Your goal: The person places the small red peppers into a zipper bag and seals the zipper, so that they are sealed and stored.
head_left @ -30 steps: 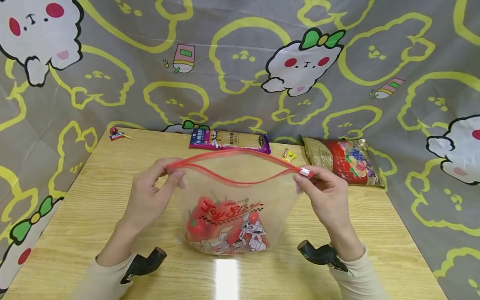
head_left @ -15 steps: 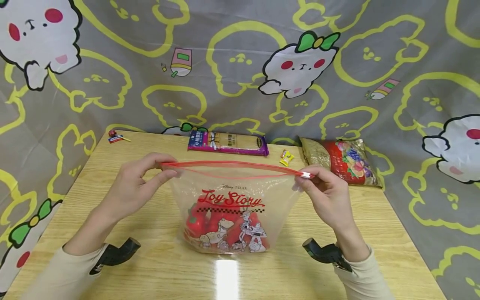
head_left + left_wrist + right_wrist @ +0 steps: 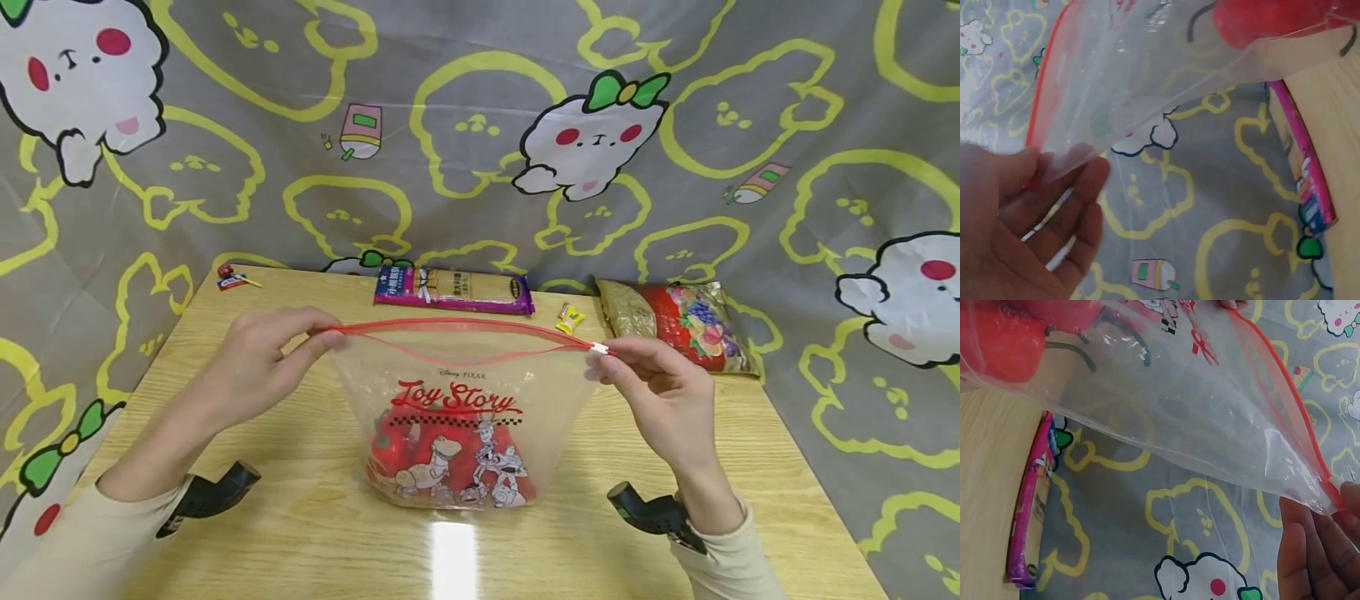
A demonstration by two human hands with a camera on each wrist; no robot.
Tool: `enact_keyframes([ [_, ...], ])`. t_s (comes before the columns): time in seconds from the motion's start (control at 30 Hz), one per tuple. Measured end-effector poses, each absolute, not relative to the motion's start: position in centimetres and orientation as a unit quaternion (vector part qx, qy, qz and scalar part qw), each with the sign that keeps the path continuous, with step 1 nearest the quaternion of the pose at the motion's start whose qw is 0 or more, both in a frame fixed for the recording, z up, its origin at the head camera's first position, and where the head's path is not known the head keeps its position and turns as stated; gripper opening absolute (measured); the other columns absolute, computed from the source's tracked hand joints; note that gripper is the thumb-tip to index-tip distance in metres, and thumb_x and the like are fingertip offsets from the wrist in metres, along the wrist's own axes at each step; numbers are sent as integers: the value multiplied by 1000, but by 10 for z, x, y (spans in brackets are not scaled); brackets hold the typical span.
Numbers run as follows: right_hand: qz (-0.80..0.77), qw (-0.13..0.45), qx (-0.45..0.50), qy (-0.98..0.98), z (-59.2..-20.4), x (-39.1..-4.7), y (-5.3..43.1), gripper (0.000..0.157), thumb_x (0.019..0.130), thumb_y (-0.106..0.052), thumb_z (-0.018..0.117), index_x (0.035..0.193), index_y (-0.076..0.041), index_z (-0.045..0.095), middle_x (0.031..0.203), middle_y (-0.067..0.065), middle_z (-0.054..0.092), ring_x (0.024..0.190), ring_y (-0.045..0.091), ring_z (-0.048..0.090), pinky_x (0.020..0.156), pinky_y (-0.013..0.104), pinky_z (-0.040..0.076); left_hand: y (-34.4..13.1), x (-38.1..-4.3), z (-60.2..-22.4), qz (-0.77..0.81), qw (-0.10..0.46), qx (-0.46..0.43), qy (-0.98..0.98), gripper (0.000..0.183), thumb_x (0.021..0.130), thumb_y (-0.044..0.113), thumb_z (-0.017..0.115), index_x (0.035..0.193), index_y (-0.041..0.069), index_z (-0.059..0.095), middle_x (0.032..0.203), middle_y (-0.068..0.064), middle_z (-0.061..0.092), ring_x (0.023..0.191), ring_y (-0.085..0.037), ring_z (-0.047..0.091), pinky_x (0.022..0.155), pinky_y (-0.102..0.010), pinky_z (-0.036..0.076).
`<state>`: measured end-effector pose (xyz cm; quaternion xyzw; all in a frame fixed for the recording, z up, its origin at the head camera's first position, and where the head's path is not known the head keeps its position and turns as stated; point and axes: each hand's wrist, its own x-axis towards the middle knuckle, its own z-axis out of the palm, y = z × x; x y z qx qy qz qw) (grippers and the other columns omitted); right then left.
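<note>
A clear zip bag [image 3: 558,408] with a red zip edge and "Toy Story" print stands upright on the table. Inside it lie several red peppers [image 3: 1254,22] with green stems, partly hidden by the print. My left hand [image 3: 258,362] pinches the bag's left top corner between thumb and fingers. At the right top corner my right hand [image 3: 667,396] pinches the zip edge beside the white slider [image 3: 599,348]. The mouth of the bag gapes slightly along the middle. In the right wrist view the right hand [image 3: 1319,544] grips the corner of the stretched bag.
A purple packet of noodles [image 3: 453,290] lies at the table's back. Beside it are a small yellow-wrapped sweet [image 3: 570,317] and a red and gold bag [image 3: 682,321]. A lollipop [image 3: 238,279] lies at the back left. Patterned cloth [image 3: 480,208] hangs behind the table.
My left hand has moved left, pulling the bag's top edge straighter. The wide mouth has narrowed. My right hand has shifted only slightly and still pinches its corner.
</note>
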<state>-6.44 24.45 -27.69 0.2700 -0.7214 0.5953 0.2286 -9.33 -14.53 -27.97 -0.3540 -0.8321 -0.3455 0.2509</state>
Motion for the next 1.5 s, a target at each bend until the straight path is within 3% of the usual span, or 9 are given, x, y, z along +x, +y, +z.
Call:
enact_keyframes([
  [0.1, 599, 235, 280, -712, -277, -65, 244, 20, 78, 24, 51, 94, 17, 60, 82, 15, 69, 68, 17, 67, 63, 24, 52, -139, -92, -271, -312, 248, -331, -855, 14, 88, 20, 60, 97, 10, 65, 89, 3, 67, 83, -12, 61, 73, -30, 45],
  [0.23, 594, 250, 283, -710, -277, -65, 241, 18, 79, 24, 49, 92, 17, 61, 80, 14, 68, 68, 16, 66, 62, 23, 52, -103, -90, -251, -277, 305, -372, -832, 26, 87, 26, 59, 101, 4, 62, 95, -6, 65, 92, -23, 60, 81, -39, 45],
  [0.3, 595, 255, 284, -708, -277, -64, 239, 18, 79, 24, 49, 92, 18, 60, 78, 15, 68, 68, 16, 66, 63, 23, 52, -74, -86, -240, -245, 321, -411, -817, 27, 86, 25, 60, 102, 3, 62, 97, -7, 65, 95, -24, 60, 84, -38, 45],
  [0.4, 600, 259, 286, -701, -278, -64, 237, 16, 79, 24, 48, 91, 19, 58, 77, 17, 66, 67, 17, 66, 63, 24, 52, -26, -80, -226, -198, 302, -448, -818, 26, 87, 26, 58, 104, 6, 62, 101, -5, 64, 99, -21, 58, 86, -34, 44],
  [0.63, 577, 288, 265, -717, -287, -64, 236, 13, 80, 20, 52, 91, 18, 57, 82, 4, 65, 66, 9, 61, 60, 17, 47, 49, -77, -226, -90, 277, -450, -844, 26, 92, 38, 51, 100, 17, 63, 94, 5, 61, 89, -14, 57, 72, -27, 42],
  [1.03, 551, 286, 286, -730, -282, -63, 231, 9, 83, 17, 51, 90, 15, 56, 86, 4, 63, 70, 15, 59, 63, 18, 47, 57, -88, -233, -122, 300, -469, -821, 20, 85, 32, 62, 92, 14, 66, 76, 3, 56, 69, -12, 48, 59, -21, 38],
  [1.27, 562, 276, 300, -719, -284, -66, 230, 8, 84, 17, 48, 90, 18, 53, 88, 10, 61, 75, 15, 61, 70, 20, 49, 52, -90, -231, -108, 282, -464, -832, 10, 86, 24, 62, 90, 16, 66, 80, 3, 57, 76, -12, 52, 65, -22, 40],
  [1.5, 563, 269, 285, -727, -284, -66, 232, 11, 85, 19, 45, 92, 17, 52, 78, 18, 60, 70, 15, 63, 67, 23, 50, 43, -91, -229, -106, 252, -463, -843, 11, 88, 19, 60, 93, 12, 66, 82, 1, 59, 73, -13, 52, 62, -22, 40],
])
